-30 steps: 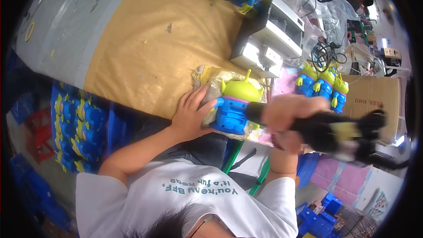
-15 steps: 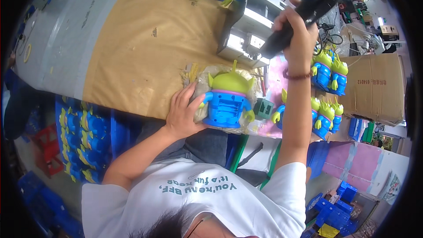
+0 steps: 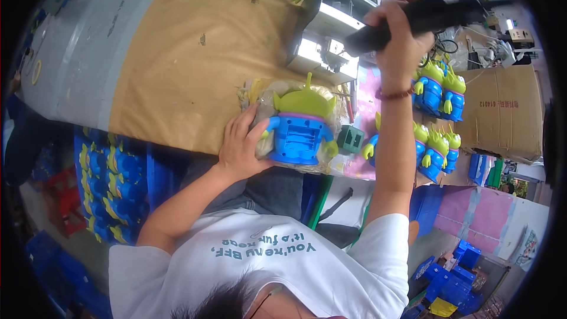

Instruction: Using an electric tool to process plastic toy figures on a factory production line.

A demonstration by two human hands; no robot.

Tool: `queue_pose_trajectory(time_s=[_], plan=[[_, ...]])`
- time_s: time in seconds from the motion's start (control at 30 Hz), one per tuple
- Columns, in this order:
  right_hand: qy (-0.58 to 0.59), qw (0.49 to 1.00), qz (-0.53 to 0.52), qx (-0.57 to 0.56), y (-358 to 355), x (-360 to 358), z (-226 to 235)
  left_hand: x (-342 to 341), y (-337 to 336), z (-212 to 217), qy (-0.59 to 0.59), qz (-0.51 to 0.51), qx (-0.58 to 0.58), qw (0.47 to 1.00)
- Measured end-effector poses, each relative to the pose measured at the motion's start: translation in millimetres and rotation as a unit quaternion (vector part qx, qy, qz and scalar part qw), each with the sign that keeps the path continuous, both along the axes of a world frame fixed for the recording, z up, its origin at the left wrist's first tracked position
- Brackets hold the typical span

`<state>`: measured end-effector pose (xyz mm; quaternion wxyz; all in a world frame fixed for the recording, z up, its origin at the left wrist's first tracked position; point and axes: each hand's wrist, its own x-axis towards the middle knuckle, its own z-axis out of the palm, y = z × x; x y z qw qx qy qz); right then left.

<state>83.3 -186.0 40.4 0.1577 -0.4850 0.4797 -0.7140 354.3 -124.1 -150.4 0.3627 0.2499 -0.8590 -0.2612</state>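
Left hand [image 3: 239,145], fingers spread, steadies the green-and-blue plastic alien toy [image 3: 300,125] at the brown surface [image 3: 177,65] edge; raised right hand [image 3: 401,44] clasps a black power tool [image 3: 413,15] (surface beyond lies bare).

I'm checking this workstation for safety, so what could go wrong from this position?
The right hand holds the black power tool raised high above the bench; if the grip slips, it could drop onto the green and blue toy or the finished toys below. The left hand steadies the toy only from one side, near the table edge, so a push from the tool might slide it off toward the lap.
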Motion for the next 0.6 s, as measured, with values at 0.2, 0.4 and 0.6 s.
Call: queue_pose_trajectory(time_s=[0.2,0.4,0.6], plan=[[-0.054,0.992,0.05,0.099,-10,-10,-5,2,0,1,0.008,-0.003,-0.01,1.0],[-0.077,0.985,0.098,0.116,88,40,29,-1,1,1,0.003,0.007,-0.013,1.0],[-0.082,0.973,0.214,0.035,140,67,4,-2,1,-2,0.015,0.01,-0.016,1.0]])
